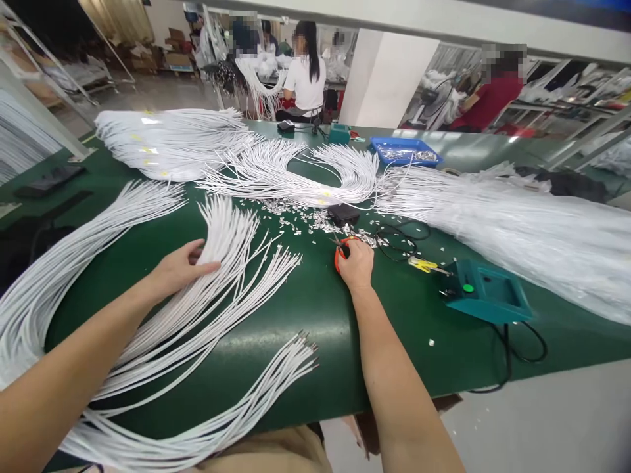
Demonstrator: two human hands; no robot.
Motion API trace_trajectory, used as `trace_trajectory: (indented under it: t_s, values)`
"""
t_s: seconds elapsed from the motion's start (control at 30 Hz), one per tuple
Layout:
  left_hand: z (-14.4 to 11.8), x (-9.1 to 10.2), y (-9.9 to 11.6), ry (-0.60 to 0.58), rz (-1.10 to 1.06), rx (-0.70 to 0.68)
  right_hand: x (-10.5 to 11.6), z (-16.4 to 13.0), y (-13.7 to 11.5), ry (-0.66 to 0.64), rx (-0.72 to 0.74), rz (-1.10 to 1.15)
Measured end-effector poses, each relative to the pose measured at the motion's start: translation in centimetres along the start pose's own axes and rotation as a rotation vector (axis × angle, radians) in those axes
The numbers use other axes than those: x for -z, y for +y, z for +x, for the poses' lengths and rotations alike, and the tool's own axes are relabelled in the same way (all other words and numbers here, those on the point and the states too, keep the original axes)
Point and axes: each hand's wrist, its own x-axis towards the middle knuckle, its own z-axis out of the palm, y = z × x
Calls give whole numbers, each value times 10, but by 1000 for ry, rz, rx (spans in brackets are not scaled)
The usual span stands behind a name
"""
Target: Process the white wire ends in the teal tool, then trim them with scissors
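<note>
My left hand lies around the upper part of a thick bundle of white cables, its thumb across the front and the fingertips partly hidden. The cable ends fan upward above it. My right hand is closed on scissors with orange-red handles. Their short blades point to the upper left, near scattered small pale scraps on the green tabletop. Between my arms lies a separate strand of white cables, ends pointing right.
A teal box with a green button stands at right, a yellow-handled tool beside it. A small black block sits among the scraps. Farther back are a blue tray and more cable bundles. Co-workers sit beyond the table.
</note>
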Motion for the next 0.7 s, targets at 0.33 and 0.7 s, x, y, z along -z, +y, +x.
trace_trajectory:
  t_s: [0.33, 0.7]
  values:
    - [-109, -67, -12, 43, 527, -446, 0, 1, -1, -35, -22, 8]
    - [-101, -67, -3, -237, 673, -396, 3, 2, -5, -56, -38, 7]
